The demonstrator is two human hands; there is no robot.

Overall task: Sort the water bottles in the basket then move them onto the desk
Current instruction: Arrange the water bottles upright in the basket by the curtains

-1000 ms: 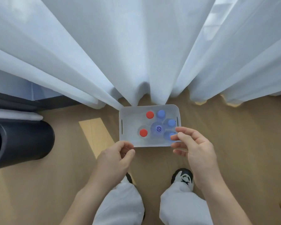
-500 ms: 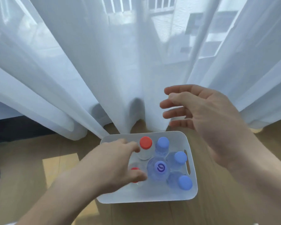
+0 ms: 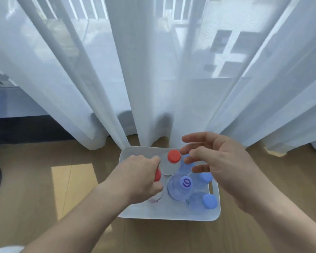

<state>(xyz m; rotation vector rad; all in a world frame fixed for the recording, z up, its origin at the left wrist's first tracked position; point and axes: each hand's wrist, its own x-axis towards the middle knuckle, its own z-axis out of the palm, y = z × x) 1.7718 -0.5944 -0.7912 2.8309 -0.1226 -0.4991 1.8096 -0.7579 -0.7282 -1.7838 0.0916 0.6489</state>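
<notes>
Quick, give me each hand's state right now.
Left hand: closed around a red-capped bottle in the basket.
Right hand: open, holding nothing.

White basket [image 3: 169, 215] on a tan wooden floor [image 3: 263, 179]. Red caps [image 3: 174, 156] at 11 o'clock, pale blue caps [image 3: 210, 201] at 4 o'clock, a purple swirl-marked cap [image 3: 186, 182] at centre. Sheer white curtains [image 3: 153, 70].

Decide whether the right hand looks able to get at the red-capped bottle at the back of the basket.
Probably yes: the right hand hovers open beside the red-capped bottle, whose cap stands uncovered. The left hand grips a different red-capped one.
</notes>
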